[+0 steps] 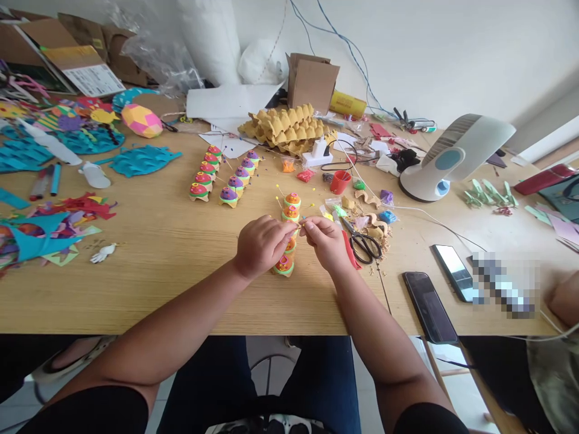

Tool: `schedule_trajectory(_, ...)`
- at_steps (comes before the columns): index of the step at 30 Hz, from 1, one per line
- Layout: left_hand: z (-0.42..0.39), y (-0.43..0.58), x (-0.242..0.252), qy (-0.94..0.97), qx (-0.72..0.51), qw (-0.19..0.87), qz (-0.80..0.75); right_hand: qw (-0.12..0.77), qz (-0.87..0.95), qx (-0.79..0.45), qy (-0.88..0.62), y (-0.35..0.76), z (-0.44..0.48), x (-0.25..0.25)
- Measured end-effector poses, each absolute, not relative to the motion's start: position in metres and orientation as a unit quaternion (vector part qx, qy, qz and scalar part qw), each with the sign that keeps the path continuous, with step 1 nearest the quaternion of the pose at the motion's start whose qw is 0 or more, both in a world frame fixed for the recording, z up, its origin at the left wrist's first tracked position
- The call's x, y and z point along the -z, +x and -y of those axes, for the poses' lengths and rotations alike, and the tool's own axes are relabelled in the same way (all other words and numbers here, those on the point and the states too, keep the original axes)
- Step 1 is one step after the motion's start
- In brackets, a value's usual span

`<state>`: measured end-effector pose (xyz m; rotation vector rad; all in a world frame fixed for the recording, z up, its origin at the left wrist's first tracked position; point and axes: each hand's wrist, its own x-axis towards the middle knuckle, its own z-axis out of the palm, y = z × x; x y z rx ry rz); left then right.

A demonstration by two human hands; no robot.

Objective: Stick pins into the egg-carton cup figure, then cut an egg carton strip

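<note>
A strip of egg-carton cups painted orange with green bands (284,265) stands upright on the table in front of me. Thin stalks with yellow tips stick out from its far end. My left hand (266,244) is closed in a pinch over the strip's left side, hiding part of the middle cups. From the right, my right hand (323,238) pinches with thumb and forefinger, its fingertips almost meeting the left ones. Whatever sits between the fingertips is too small to make out. Farther back are a similar red strip (205,175) and a purple strip (239,179).
Black-handled scissors (365,247) lie among carton scraps to the right. Phones (429,307), a white fan (452,160) and another person's hand (565,298) are farther right. Stacked egg cartons (284,129) stand behind. Paper scraps (81,208) and a glue gun (47,141) lie left.
</note>
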<state>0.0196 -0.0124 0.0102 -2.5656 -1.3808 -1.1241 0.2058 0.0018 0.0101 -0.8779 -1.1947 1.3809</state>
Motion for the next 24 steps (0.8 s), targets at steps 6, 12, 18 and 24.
schedule_trajectory(6,0.0087,0.0216,-0.0091,-0.819,0.409,0.083,0.394,0.519,0.513,-0.576,-0.369,0.2062,-0.0030,-0.0047)
schedule_trajectory(12,0.0058,0.0208,-0.0060,-0.818,0.437,0.113,0.357,0.513,0.514,-0.595,-0.344,0.2058,-0.0033,-0.0036)
schedule_trajectory(18,0.0056,0.0205,-0.0066,-0.818,0.440,0.089,0.359,0.510,0.498,-0.618,-0.331,0.2030,-0.0005,-0.0084)
schedule_trajectory(24,0.0045,0.0205,-0.0060,-0.814,0.450,0.064,0.363,0.504,0.488,-0.648,-0.297,0.2017,0.0016,-0.0123)
